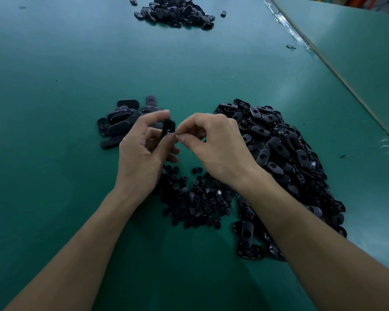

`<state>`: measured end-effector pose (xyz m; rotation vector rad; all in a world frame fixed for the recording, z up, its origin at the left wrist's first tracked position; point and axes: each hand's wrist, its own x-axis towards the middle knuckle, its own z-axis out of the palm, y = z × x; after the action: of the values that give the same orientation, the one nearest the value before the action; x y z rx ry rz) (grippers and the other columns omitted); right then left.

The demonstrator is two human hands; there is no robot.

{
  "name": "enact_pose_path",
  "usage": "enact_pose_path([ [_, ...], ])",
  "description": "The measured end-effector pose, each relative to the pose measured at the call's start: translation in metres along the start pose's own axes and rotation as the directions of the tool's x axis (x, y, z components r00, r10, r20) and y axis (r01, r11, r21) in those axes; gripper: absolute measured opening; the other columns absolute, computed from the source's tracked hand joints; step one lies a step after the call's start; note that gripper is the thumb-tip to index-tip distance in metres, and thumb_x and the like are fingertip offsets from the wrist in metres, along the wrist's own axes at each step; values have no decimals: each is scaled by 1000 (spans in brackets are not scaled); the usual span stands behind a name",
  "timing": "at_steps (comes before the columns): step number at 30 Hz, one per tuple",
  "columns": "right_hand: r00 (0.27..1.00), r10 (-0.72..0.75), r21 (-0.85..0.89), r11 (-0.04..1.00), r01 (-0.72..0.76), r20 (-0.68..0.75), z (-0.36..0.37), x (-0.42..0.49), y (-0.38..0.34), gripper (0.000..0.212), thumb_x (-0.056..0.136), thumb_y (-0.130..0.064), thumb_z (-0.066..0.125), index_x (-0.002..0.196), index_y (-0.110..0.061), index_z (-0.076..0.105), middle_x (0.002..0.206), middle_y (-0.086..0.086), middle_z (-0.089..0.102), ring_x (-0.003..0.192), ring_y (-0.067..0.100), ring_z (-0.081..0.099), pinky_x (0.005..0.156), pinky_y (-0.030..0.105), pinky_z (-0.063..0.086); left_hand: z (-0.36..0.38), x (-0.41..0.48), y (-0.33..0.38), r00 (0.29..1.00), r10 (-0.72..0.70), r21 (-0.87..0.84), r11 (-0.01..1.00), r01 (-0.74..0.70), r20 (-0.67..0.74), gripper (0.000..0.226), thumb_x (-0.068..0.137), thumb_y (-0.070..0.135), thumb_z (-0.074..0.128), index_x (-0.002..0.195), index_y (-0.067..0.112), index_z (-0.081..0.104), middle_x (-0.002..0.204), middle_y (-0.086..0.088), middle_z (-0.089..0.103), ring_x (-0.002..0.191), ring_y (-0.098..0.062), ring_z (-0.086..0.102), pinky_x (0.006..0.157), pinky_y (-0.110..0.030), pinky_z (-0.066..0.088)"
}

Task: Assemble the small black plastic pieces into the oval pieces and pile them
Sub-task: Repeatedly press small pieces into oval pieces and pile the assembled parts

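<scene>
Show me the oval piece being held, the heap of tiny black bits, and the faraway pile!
oval piece (pixel 169 126): head view, its visible upper part.
heap of tiny black bits (pixel 198 205): head view, the heap's middle.
faraway pile (pixel 175 11): head view, the pile's middle.

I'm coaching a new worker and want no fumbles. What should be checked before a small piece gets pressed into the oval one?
1. Oval piece gripped by left hand: ok.
2. Small piece pinched in right hand: cannot tell, fingertips hide it.
3. Hands close together: ok, fingertips almost touch.
4. Heap of small pieces near: ok, below the hands.
5. Left pile beside the left hand for drop-off: ok.
</scene>
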<state>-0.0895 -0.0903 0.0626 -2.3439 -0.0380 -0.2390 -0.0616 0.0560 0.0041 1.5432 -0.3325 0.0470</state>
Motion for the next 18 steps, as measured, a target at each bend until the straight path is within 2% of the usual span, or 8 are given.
enact_pose_path([
  [3,1000,15,8,1000,-15,-16,-1,1,0,12,92,-9,69,98,-16,77,82,-12,70,76,-4,63,78,8,48,0,0,-3,999,-49,-18,999,49,19,32,92,10,71,115,22,53,81,-5,73,66,-17,73,62,-23,57],
  [7,1000,-7,-27,1000,7,-18,-1,1,0,16,94,-8,66,101,-15,77,90,-6,74,83,2,66,83,16,52,1,-1,-6,999,-34,25,999,33,31,21,92,9,72,105,23,64,86,0,76,70,-15,74,63,-21,57],
  [10,1000,5,-25,1000,-6,-28,1,1,0,15,93,-7,66,102,-15,76,88,-6,73,82,2,66,82,15,52,0,1,-7,1000,2,31,1000,-2,25,28,92,4,71,106,28,70,87,5,77,74,-14,73,68,-24,57],
  [13,999,28,-27,999,-29,-46,3,1,2,11,92,-9,68,98,-15,74,82,-8,70,78,0,64,77,11,51,2,1,-7,999,-33,-33,999,33,9,27,92,0,68,110,21,70,89,4,77,77,-15,75,73,-25,59],
  [18,997,23,-44,999,-26,-70,3,0,4,7,91,-11,69,93,-17,73,79,-10,69,76,2,65,76,19,53,3,2,-5,998,-51,-78,996,53,25,29,95,-5,61,111,18,67,89,5,77,83,-16,76,75,-24,60],
])
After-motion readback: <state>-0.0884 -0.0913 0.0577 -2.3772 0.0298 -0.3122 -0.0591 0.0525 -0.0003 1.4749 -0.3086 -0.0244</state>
